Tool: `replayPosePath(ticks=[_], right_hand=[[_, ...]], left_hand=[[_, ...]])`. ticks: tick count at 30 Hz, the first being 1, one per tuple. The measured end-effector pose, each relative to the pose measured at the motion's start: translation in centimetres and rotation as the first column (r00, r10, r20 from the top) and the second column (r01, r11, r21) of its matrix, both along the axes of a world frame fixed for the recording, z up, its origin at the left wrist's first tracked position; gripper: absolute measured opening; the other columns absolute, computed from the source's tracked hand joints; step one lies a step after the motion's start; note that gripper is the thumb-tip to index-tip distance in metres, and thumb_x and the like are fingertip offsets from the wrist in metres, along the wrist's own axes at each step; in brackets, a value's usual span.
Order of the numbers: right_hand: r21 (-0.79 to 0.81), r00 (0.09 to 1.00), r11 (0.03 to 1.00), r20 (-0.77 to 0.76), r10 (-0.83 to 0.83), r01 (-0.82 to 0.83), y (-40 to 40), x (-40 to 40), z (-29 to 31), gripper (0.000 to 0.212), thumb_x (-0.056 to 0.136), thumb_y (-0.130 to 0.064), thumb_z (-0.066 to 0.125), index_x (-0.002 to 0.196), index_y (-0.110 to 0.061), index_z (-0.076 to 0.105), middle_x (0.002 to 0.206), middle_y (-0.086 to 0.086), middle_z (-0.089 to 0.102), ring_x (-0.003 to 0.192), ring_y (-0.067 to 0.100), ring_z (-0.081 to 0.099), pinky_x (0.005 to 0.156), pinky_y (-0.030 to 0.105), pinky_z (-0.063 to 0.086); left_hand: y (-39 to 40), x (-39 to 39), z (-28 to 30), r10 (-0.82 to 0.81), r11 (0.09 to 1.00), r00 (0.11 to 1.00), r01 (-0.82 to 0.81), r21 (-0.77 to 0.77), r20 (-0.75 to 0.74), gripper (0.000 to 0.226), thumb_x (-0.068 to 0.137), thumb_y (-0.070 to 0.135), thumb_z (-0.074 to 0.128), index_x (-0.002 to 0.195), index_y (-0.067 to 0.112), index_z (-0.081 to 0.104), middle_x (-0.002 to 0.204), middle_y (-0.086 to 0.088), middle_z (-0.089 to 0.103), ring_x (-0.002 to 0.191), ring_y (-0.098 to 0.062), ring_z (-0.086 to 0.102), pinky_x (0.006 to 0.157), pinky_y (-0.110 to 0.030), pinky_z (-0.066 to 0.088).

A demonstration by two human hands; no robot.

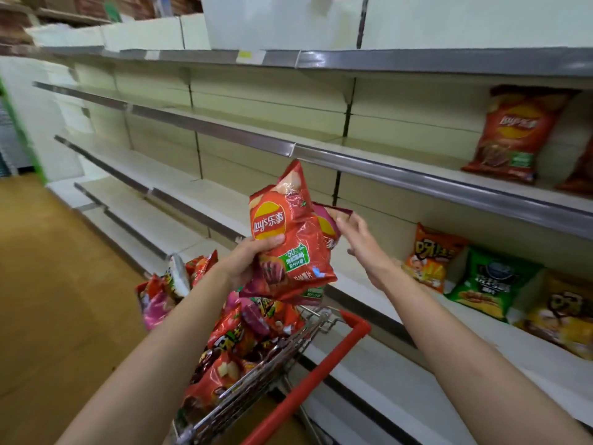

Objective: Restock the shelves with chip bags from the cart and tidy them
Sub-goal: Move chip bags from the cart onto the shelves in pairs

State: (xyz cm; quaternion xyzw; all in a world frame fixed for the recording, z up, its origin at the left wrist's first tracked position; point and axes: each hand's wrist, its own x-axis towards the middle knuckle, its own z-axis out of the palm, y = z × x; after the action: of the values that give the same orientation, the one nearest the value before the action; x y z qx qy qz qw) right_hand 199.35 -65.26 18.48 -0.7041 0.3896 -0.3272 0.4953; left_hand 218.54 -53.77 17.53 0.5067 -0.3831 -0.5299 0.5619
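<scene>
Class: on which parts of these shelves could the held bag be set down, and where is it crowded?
Free: the shelf boards left of the red bag, and left of the orange bag. Crowded: the right end by the green bag and yellow bag, and the cart.

Cart (321,374) left of shelves (417,178); bags (244,342) in cart.

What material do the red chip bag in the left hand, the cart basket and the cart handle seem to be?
Red chip bag: thin glossy plastic film, probably; it crinkles and reflects light.
Cart basket: shiny metal wire, seemingly; a silver grid.
Cart handle: smooth red coating, likely plastic.
</scene>
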Motion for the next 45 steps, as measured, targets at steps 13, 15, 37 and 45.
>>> replayPosePath(ticks=[13,15,37,45], right_hand=[[0.333,0.931,0.925,0.241,-0.273,0.185,3.6,-4.3,-4.6,0.060,0.079,-0.019,0.076,0.127,-0.020,0.040,0.110,0.005,0.067,0.088,0.019,0.071,0.068,0.033,0.058],[0.325,0.904,0.908,0.247,-0.350,0.263,4.1,-5.7,-4.5,0.065,0.072,-0.023,0.080,0.124,-0.024,0.042,0.110,0.004,0.068,0.095,0.023,0.069,0.082,0.040,0.057],[0.340,0.501,0.482,0.037,-0.865,0.808,14.0,-29.7,-6.1,0.078,0.068,-0.035,0.085,0.130,-0.021,0.039,0.115,0.006,0.064,0.095,0.026,0.068,0.086,0.048,0.056],[0.341,0.424,0.421,0.072,-0.903,0.840,18.8,-40.5,-5.2,0.074,0.072,-0.031,0.082,0.131,-0.021,0.038,0.114,0.007,0.064,0.094,0.025,0.068,0.083,0.044,0.057]], left_hand=[[-4.8,-3.9,-0.7,-0.277,0.960,0.927,0.277,-0.035,-0.255,0.110,0.016,0.041,0.098,0.114,0.013,0.055,0.093,-0.007,0.075,0.082,-0.022,0.073,0.077,-0.041,0.050],[-5.6,-4.7,-1.0,-0.313,0.947,0.912,0.320,-0.017,-0.264,0.116,0.015,0.041,0.098,0.118,0.013,0.055,0.096,-0.007,0.074,0.083,-0.023,0.072,0.077,-0.041,0.051],[-8.6,-26.6,-3.9,-0.599,0.800,0.801,0.596,0.060,0.025,0.041,0.081,0.026,0.071,0.117,0.014,0.056,0.093,-0.005,0.075,0.079,-0.018,0.073,0.065,-0.031,0.057],[-6.0,-38.3,-2.9,-0.650,0.760,0.758,0.646,0.075,0.054,0.068,0.065,0.037,0.078,0.124,0.015,0.052,0.104,-0.010,0.072,0.093,-0.026,0.070,0.079,-0.038,0.056]])
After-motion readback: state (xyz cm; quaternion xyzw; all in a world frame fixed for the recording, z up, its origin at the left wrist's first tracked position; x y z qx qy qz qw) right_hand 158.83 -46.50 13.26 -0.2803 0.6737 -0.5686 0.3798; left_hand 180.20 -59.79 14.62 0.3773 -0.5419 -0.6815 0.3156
